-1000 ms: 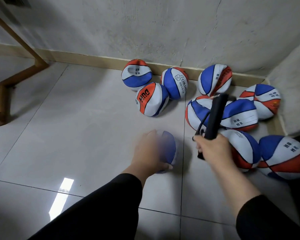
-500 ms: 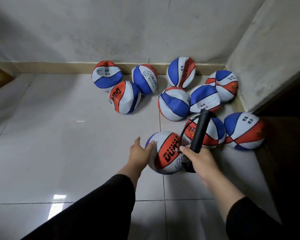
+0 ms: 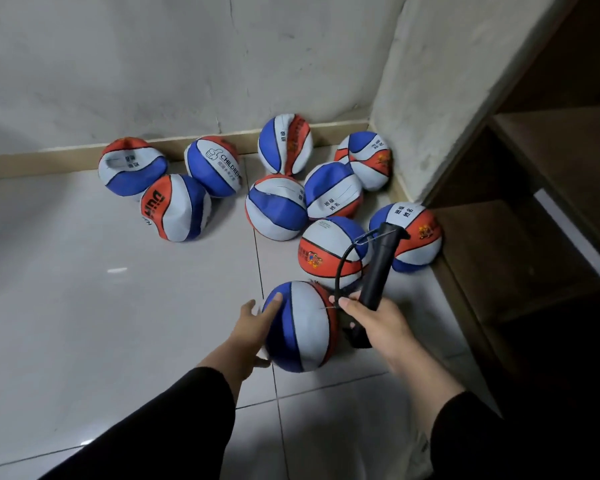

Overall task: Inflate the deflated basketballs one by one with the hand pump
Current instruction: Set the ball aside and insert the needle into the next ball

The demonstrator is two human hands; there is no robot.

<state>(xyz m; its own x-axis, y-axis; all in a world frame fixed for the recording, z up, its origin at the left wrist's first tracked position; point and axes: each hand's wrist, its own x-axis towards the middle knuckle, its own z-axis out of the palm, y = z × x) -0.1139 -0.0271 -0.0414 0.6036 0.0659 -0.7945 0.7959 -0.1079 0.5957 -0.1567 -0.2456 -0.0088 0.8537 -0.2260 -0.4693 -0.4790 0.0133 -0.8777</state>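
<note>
A blue, white and orange basketball [image 3: 300, 329] lies on the tiled floor right in front of me. My left hand [image 3: 252, 332] rests against its left side with the fingers spread. My right hand [image 3: 371, 318] is shut on a black hand pump [image 3: 380, 268], which slants up to the right, its thin hose looping back toward the ball's right side. Several more dented, deflated basketballs [image 3: 278, 207] lie bunched in the corner beyond.
A white wall with a beige skirting board [image 3: 66, 157] runs along the back. A second wall [image 3: 437, 98] closes the corner on the right. Dark wooden shelving [image 3: 541, 216] stands further right. Pale floor tiles [image 3: 84, 289] stretch to the left.
The near ball has rolled, so its blue and white panels now face up instead of the orange lettered panel. My view has swung right, showing the shelving. My right hand kept the pump.
</note>
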